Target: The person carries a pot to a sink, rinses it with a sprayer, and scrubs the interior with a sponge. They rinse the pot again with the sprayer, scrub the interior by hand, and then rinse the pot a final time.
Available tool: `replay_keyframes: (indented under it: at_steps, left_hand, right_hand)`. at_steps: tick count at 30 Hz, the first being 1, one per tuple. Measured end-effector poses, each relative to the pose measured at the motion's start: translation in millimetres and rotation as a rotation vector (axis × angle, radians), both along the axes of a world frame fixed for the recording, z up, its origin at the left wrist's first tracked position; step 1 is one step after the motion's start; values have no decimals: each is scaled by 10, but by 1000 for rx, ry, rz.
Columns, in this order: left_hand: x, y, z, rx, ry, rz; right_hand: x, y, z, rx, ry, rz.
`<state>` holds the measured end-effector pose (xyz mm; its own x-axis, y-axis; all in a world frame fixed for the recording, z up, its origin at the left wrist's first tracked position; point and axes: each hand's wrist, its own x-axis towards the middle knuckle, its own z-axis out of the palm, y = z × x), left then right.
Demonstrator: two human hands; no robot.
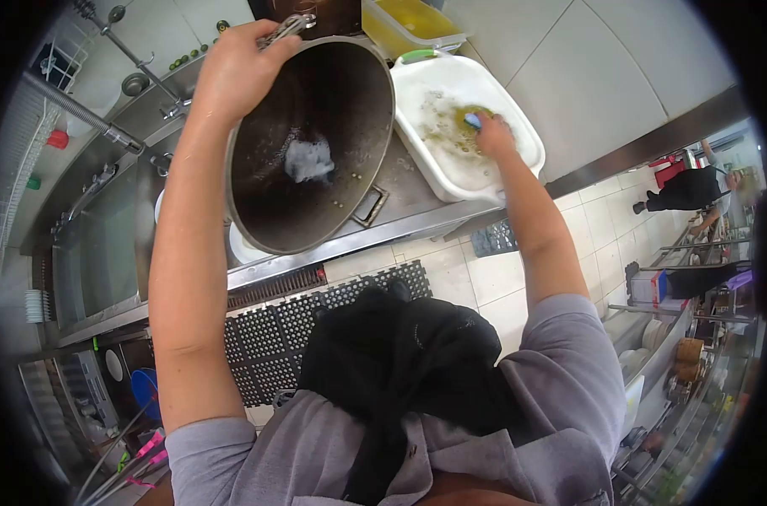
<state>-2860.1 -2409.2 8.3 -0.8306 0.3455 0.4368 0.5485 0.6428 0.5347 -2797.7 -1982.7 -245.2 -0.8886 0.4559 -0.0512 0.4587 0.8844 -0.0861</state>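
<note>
A large dark wok is tilted on the metal counter, its inside turned up toward me. My left hand is closed around its metal handle at the top. White suds lie in the bottom of the wok, and a second loop handle points toward the counter's front edge. Right of it stands a white plastic basin of foamy, yellowish water. Over that water my right hand is closed on a light-blue sponge; its fingertips are partly hidden.
Behind the basin is a yellowish plastic container. A water-filled sink and a spray hose are at left. A black perforated mat covers the floor. Another person stands far right, near shelves of dishes.
</note>
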Motion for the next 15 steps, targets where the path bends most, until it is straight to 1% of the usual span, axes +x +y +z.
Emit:
replay_keyframes:
  at_steps: [1,2,3,6,7,8,9,10,11,12,14,15]
  left_hand:
    - [12,16,4,-5,-1,2]
    - [28,33,24,-3,-37,10]
    - [32,49,41,-2,-70,17]
    - [35,107,27,-10,-106,61]
    - [37,103,31,3,-121,70]
    - [26,93,19,3,-121,81]
    - [-1,82,-6,-1,-77,70]
    - [-24,62,-19,-8,-36,61]
    - [-18,60,6,-10,-36,76]
    - [-16,68,26,-38,-35,60]
    - [24,50,54,-71,-42,72]
    - [43,43,61,-54,-46,48]
  right_hand:
    - [-27,-13,-74,59,-46,-5]
    - [-71,-49,-53,-12,-97,-84]
    - [-140,36,-150,-21,-96,-81]
    - [-396,375,-753,-104,-166,-62]
    - [-459,466,-1010,-101,-84,-38]
    - [-517,547,-1127,-96,-4,-10]
    - [-561,650,-1126,-96,-4,3]
    - [-597,733,-1126,-36,-53,111]
    - [-613,629,-1016,24,-100,220]
    - [-613,527,-898,24,-101,239]
    - [-397,48,-82,-1065,418,-340]
    - [-392,3,40,-1182,376,-266]
